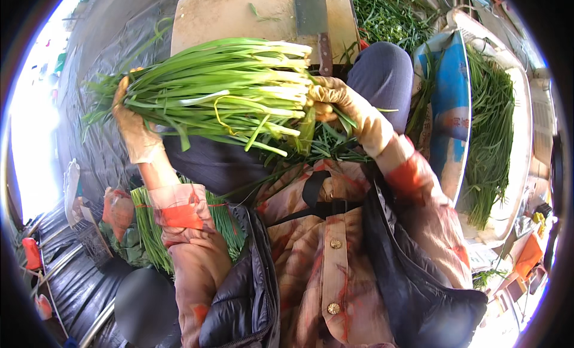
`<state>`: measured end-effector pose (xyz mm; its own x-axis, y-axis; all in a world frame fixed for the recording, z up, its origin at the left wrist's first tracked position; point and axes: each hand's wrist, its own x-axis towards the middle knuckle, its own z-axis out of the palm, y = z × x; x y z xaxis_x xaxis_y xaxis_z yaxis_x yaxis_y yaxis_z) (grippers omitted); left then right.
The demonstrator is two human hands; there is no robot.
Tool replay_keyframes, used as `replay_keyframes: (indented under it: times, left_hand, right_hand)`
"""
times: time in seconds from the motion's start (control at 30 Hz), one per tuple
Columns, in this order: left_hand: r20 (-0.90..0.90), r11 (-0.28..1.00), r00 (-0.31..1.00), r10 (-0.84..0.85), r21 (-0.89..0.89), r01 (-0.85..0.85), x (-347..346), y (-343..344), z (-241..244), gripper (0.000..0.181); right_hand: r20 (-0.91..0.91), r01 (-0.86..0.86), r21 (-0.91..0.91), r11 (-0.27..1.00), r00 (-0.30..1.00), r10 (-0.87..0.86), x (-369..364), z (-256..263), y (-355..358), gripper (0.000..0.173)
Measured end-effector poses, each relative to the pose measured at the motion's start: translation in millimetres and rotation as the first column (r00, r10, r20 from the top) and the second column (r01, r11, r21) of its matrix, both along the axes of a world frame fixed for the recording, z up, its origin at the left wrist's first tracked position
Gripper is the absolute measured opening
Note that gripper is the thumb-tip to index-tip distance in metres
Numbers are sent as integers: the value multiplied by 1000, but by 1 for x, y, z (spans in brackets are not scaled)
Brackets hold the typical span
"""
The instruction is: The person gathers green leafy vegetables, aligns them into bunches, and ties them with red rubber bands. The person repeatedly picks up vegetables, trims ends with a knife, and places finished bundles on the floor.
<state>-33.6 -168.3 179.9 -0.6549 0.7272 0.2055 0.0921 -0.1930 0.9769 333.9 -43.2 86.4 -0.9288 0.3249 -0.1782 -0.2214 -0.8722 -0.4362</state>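
Observation:
A thick bunch of green leafy stalks, likely garlic chives [215, 88], lies crosswise above my lap, pale cut ends to the right. My gloved left hand [132, 119] holds its leafy end from the left, fingers partly hidden behind the leaves. At the pale ends is my gloved right hand [343, 106], its fingers curled against the stalks, with some loose leaves by it; whether it grips them is unclear. Beyond the bunch, a cleaver with a wooden handle [325, 54] rests on a wooden cutting board [233, 16], which also bears a small green scrap.
Loose greens [394, 20] are heaped right of the board. To the right stands a white tub [520, 123] with more long greens [489, 137] and a blue printed sack [450, 106]. Tied green bundles [150, 227] lie at lower left, near a dark round stool-like shape [145, 307].

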Motion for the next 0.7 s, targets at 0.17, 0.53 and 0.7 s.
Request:
replay_keyframes:
  times: [0.17, 0.53, 0.7]
  left_hand:
    - [358, 997, 932, 63, 28, -78, 9, 13, -15, 24]
    - [589, 995, 806, 57, 37, -97, -80, -27, -5, 40]
    - [706, 966, 665, -244, 235, 105, -63, -24, -2, 39]
  right_hand:
    - [424, 104, 249, 963, 882, -204, 40, 37, 6, 25]
    - [405, -394, 864, 313, 914, 33, 44, 3, -19, 75]
    - [26, -41, 403, 914, 999, 33, -18, -7, 0, 80]
